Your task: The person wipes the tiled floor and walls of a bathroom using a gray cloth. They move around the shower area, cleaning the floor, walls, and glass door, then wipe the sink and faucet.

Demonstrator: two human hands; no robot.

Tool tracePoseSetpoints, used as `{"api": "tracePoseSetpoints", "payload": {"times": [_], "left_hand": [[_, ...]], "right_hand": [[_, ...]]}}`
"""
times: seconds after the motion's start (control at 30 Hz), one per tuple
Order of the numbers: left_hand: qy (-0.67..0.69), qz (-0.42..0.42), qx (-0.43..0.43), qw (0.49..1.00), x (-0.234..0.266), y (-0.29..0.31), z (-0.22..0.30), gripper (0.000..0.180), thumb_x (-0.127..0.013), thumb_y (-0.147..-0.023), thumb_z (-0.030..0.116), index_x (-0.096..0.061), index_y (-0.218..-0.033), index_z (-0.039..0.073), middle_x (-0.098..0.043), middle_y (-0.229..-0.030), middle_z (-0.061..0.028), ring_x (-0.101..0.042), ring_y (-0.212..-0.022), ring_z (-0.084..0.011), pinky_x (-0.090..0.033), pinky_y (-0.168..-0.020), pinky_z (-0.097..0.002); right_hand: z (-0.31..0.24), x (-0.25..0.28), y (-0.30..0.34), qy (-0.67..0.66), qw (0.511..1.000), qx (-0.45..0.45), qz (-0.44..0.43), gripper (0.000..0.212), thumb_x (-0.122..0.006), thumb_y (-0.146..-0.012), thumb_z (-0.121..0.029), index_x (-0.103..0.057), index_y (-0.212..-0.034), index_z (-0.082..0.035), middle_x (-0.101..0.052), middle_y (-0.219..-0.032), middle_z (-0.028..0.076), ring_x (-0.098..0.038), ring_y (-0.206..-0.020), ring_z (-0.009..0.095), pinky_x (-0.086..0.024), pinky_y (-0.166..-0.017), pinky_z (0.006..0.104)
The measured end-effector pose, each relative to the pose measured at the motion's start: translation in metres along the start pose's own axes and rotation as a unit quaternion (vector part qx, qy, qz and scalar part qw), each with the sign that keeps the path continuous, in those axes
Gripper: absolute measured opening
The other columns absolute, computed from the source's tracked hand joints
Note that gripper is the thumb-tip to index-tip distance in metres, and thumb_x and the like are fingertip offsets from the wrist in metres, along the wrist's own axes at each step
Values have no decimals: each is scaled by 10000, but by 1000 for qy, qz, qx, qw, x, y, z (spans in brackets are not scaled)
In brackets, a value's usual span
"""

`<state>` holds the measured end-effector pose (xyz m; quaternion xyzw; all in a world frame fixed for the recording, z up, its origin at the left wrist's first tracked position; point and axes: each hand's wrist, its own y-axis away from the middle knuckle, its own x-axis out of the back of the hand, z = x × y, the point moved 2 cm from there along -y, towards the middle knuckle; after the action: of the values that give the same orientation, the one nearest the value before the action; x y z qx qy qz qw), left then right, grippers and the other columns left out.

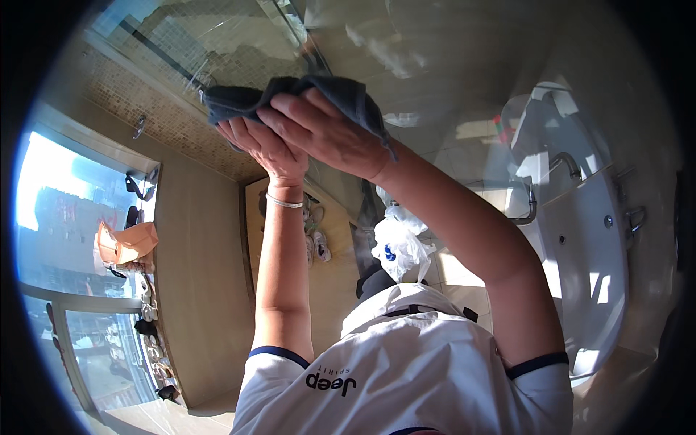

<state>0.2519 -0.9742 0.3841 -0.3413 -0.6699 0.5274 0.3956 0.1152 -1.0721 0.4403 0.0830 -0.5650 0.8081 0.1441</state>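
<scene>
Both my arms reach up and forward, with a dark grey cloth bunched between my hands. My left hand, with a silver bracelet at its wrist, has its fingers closed on the cloth's lower left part. Just to its right, my right hand is curled round the cloth, and the two hands touch. A corner of the cloth hangs down beside my right wrist. Some fingertips are hidden by the folds. Beyond the cloth lies a glass panel with small mosaic tiles showing through it.
A white bathtub with a curved metal rail stands at the right. White plastic bags hang or lie near my waist. Shoes rest below my left arm. At the left window, a sill carries several shoes and an orange bag.
</scene>
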Motion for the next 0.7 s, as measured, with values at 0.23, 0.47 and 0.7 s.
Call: {"api": "tracePoseSetpoints", "payload": {"times": [0.23, 0.47, 0.7], "left_hand": [[149, -202, 82, 964, 18, 138, 93, 735, -660, -886, 287, -319, -1461, -18, -290, -1456, -267, -229, -1391, -543, -209, -1138, -656], [140, -85, -66, 984, 4, 53, 108, 608, -644, -922, 233, -413, -1439, 13, -346, -1448, -181, -333, -1349, -482, -246, -1078, -676], [143, -9, -60, 988, -25, 35, 131, 465, -577, -957, 305, -533, -1310, 6, -395, -1426, -144, -337, -1366, -446, -219, -1093, -656]], "right_hand": [[-35, -4, 164, 62, 981, 36, -182, 512, -665, -816, -155, -540, -1312, -182, -507, -1229, -27, -531, -1053, 123, -467, -987, 322], [34, 53, 107, -39, 997, -37, -51, 390, -642, -813, -164, -604, -1201, -179, -531, -1217, -9, -539, -893, 145, -496, -829, 311], [45, 74, 117, -82, 989, -124, -14, 437, -666, -799, -122, -652, -1233, -173, -576, -1189, -14, -572, -920, 173, -518, -843, 290]]}}
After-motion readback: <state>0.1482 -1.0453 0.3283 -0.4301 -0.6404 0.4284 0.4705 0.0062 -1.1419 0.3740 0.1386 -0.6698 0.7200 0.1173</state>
